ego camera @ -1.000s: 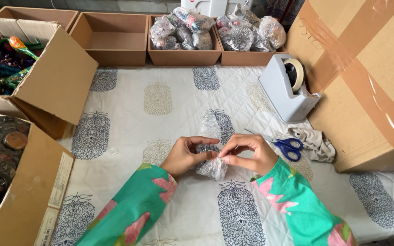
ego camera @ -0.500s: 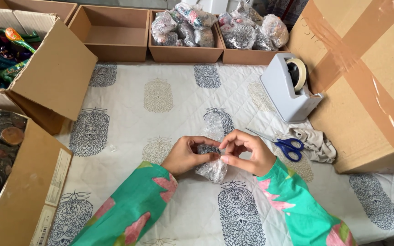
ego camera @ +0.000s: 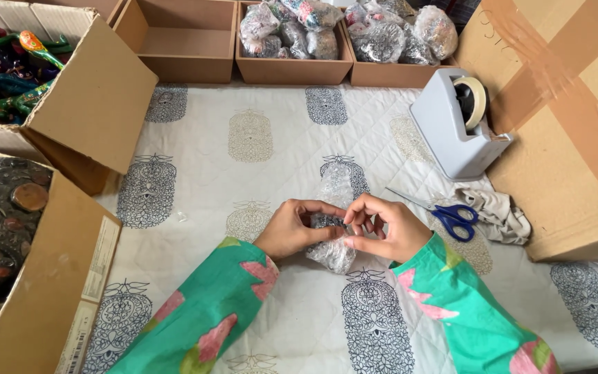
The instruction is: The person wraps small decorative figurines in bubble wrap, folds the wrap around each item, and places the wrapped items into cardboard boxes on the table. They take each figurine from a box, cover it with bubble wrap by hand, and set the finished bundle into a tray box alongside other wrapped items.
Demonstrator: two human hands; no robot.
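Note:
My left hand (ego camera: 292,229) and my right hand (ego camera: 386,227) meet over a quilted, patterned cloth (ego camera: 257,145). Between them I hold a small dark object wrapped in clear bubble wrap (ego camera: 331,253). A loose flap of the wrap (ego camera: 336,188) stretches away from my fingers across the cloth. My left fingers curl around the bundle from the left. My right fingertips pinch its top right edge. Both sleeves are green with pink flowers.
Blue-handled scissors (ego camera: 446,213) and a crumpled grey cloth (ego camera: 501,212) lie to the right. A grey tape dispenser (ego camera: 457,125) stands beside a big taped carton (ego camera: 567,111). Wooden trays (ego camera: 292,68) of wrapped bundles line the back. Open cartons (ego camera: 84,104) of colourful and dark items sit left.
My hands have stayed over the same spot, working the wrap tighter around the object. My right fingers shifted slightly on the bundle.

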